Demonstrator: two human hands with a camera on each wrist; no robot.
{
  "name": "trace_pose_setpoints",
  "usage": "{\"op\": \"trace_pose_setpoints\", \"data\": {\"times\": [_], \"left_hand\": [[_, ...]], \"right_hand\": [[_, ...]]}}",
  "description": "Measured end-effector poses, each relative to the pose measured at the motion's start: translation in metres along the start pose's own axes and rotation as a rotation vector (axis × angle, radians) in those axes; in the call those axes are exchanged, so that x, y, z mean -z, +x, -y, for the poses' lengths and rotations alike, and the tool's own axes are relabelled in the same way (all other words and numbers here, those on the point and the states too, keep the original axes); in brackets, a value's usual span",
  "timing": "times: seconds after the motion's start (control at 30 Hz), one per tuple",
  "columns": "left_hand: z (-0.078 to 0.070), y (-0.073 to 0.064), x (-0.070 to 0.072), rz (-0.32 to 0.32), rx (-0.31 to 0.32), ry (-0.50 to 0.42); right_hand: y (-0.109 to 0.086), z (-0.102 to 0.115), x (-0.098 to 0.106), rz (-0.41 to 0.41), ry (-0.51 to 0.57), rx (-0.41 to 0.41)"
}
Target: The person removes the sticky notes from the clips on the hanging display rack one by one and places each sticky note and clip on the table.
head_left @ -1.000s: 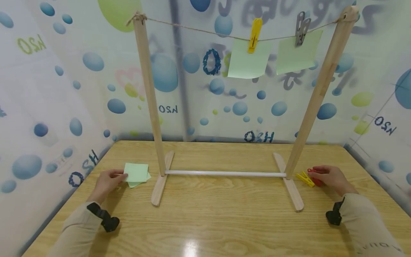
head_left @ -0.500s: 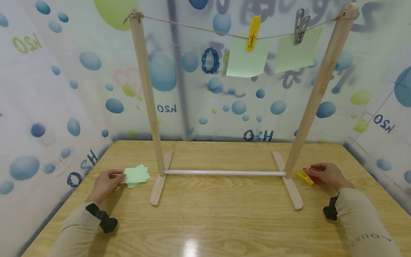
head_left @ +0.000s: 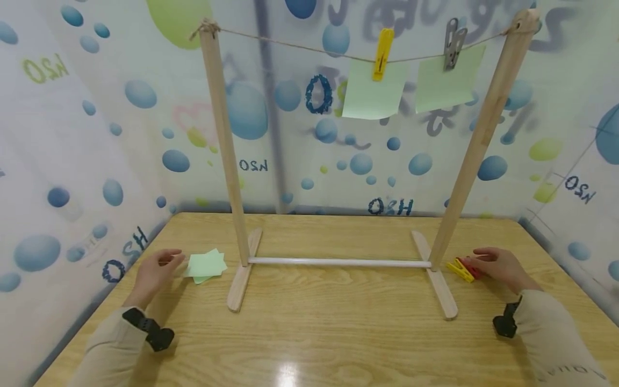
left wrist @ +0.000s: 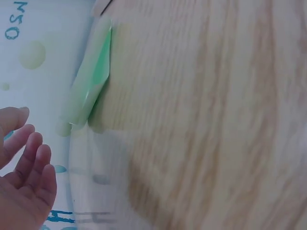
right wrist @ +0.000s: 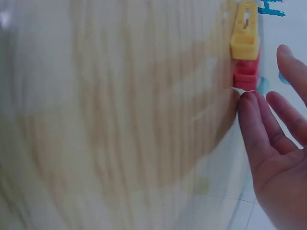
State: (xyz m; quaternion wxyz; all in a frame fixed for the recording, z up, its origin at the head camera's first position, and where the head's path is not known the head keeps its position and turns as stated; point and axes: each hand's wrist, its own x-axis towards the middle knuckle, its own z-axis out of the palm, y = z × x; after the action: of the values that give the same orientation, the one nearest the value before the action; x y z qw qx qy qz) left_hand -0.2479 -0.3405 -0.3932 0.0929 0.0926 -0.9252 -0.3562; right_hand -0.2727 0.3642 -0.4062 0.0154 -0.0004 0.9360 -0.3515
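Small green paper sheets (head_left: 206,265) lie in a loose stack on the table's left side. My left hand (head_left: 157,271) is just left of them, fingers loosely bent and holding nothing; the left wrist view shows a gap between the fingertips (left wrist: 35,139) and the curled-up sheet (left wrist: 93,76). Over at the right, a yellow clothespin (head_left: 460,270) and a red clothespin (head_left: 469,265) lie side by side. The relaxed fingers of my right hand (head_left: 500,267) are right at the red one, partly covering it; the right wrist view has its thumb (right wrist: 290,67) apart from both clothespins.
Between my hands stands a wooden frame (head_left: 227,150) with a white crossbar (head_left: 338,262) and a string (head_left: 290,43) on top. Two green sheets hang from it, one by a yellow clothespin (head_left: 383,54), one by a grey clothespin (head_left: 453,45). Printed curtains surround the table.
My left hand has let go of the top green sheet, which shifted on the stack, and drawn back left. The red clothespin now lies flatter beside the yellow one, and my right fingers have loosened.
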Motion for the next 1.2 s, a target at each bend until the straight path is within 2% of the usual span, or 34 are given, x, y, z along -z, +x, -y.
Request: {"op": "trace_pose_setpoints", "data": {"times": [0.07,0.17,0.2,0.27,0.3,0.4,0.43,0.5,0.6,0.63,0.7,0.8,0.87,0.93,1.03,1.1,1.2], "left_hand": [[0.008,0.007,0.000,-0.045,-0.059,-0.012],[0.038,0.031,-0.007,-0.113,-0.113,-0.034],[0.034,0.032,-0.005,-0.116,-0.112,-0.050],[0.035,0.042,-0.004,-0.094,-0.084,-0.122],[0.028,0.042,-0.002,-0.090,-0.085,-0.149],[-0.019,0.029,0.013,-0.052,-0.058,-0.268],[-0.026,0.029,0.014,-0.054,-0.067,-0.285],[-0.059,0.016,0.022,-0.055,-0.099,-0.283],[-0.089,0.004,0.028,-0.089,-0.200,-0.265],[-0.102,-0.002,0.031,-0.101,-0.236,-0.234],[-0.119,-0.007,0.034,-0.140,-0.314,-0.244],[-0.139,-0.012,0.039,-0.205,-0.407,-0.327],[-0.153,-0.015,0.041,-0.215,-0.468,-0.434],[-0.167,-0.017,0.040,-0.198,-0.549,-0.547],[-0.192,-0.019,0.035,-0.127,-0.679,-0.703],[-0.209,-0.020,0.031,-0.087,-0.752,-0.740],[-0.233,-0.020,0.026,-0.023,-0.818,-0.760]], "right_hand": [[-0.002,-0.001,0.004,0.002,-0.005,0.003],[-0.005,0.000,0.011,0.009,-0.014,0.007],[-0.006,0.001,0.014,0.007,-0.022,0.004],[-0.010,0.004,0.021,0.000,-0.037,0.012],[-0.012,0.006,0.025,0.001,-0.033,0.021],[-0.018,0.018,0.036,0.002,-0.034,0.046],[-0.019,0.022,0.039,-0.004,-0.042,0.059],[-0.022,0.032,0.046,-0.026,-0.047,0.078],[-0.027,0.048,0.057,-0.103,-0.038,0.120],[-0.028,0.054,0.061,-0.137,-0.040,0.135],[-0.032,0.066,0.068,-0.199,-0.020,0.175],[-0.035,0.086,0.074,-0.257,0.020,0.230],[-0.037,0.099,0.076,-0.266,0.033,0.278],[-0.038,0.112,0.074,-0.272,0.036,0.315],[-0.040,0.132,0.072,-0.266,0.041,0.379],[-0.041,0.148,0.072,-0.265,0.056,0.415],[-0.042,0.173,0.075,-0.242,0.096,0.497]]}}
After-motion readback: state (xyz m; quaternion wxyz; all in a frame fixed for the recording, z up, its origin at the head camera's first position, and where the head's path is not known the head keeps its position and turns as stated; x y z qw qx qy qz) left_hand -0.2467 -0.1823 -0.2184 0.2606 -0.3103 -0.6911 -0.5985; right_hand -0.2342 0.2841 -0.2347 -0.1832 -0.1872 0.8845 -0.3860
